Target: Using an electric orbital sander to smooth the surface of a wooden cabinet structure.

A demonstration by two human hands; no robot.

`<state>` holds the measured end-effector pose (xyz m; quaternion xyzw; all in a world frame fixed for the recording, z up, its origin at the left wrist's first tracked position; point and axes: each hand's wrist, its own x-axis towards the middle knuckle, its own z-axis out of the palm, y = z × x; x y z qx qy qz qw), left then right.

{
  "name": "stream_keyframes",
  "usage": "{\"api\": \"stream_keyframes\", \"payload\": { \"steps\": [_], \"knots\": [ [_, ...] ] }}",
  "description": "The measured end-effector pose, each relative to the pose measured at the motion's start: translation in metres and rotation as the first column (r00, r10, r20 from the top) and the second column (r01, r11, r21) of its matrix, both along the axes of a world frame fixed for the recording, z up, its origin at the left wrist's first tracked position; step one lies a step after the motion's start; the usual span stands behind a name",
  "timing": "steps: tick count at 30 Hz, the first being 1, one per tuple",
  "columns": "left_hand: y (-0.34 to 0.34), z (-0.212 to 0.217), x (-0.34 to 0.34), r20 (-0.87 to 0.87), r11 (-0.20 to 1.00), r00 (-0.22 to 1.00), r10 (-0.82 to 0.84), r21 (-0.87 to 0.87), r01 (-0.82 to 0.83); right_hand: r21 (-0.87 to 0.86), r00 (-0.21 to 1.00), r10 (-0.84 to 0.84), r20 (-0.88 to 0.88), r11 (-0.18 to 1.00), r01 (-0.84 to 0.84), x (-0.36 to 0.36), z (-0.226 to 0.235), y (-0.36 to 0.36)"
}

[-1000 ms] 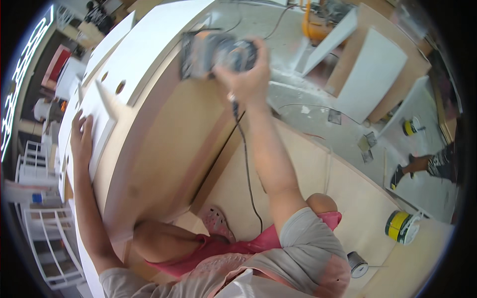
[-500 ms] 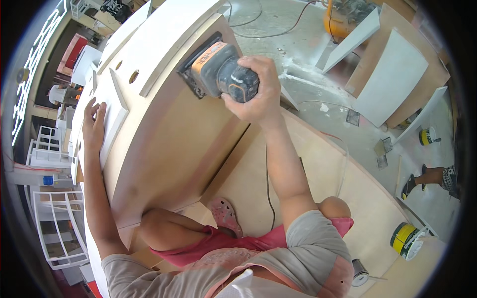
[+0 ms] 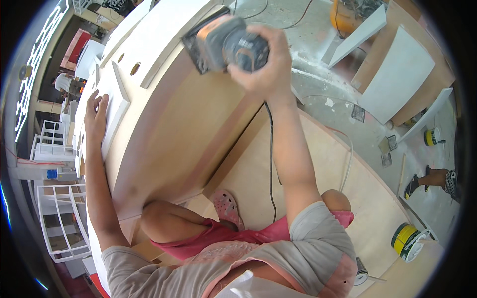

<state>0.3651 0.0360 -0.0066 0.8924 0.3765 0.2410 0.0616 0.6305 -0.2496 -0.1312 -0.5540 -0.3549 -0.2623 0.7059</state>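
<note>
My right hand (image 3: 271,64) is wrapped round the body of an orange and black electric sander (image 3: 226,44). The sander is tilted, its flat pad against or close to the upper end of a curved wooden panel (image 3: 164,114); I cannot tell whether the pad touches. A dark cord (image 3: 272,164) runs below my right forearm. At the left, my left hand (image 3: 97,116) lies on the white top of the piece, beside a raised white strip (image 3: 117,107), with its fingers stretched out.
I sit inside the wooden piece, over its pale floor panel (image 3: 308,164). Yellow-and-black buckets (image 3: 406,241) stand at the right, near another person's foot (image 3: 411,186). White panels (image 3: 397,74) lean at the upper right. White frames (image 3: 62,223) stand at the left.
My right hand has moved the sander up and slightly right along the curved panel, and its tilt has changed. My left hand stays on the white top.
</note>
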Motion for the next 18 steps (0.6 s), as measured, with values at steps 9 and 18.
{"api": "stream_keyframes", "payload": {
  "steps": [9, 18],
  "knots": [
    [-0.003, 0.002, 0.000, -0.009, 0.999, 1.000, -0.003, -0.041, 0.003, 0.003, 0.985, -0.074, -0.155, 0.997, 0.076, 0.010, -0.004, 0.000],
    [0.020, -0.006, -0.019, -0.020, 0.998, 1.000, -0.017, 0.060, 0.018, 0.065, 0.909, 0.050, -0.414, 0.998, -0.025, 0.007, 0.026, 0.005]
  ]
}}
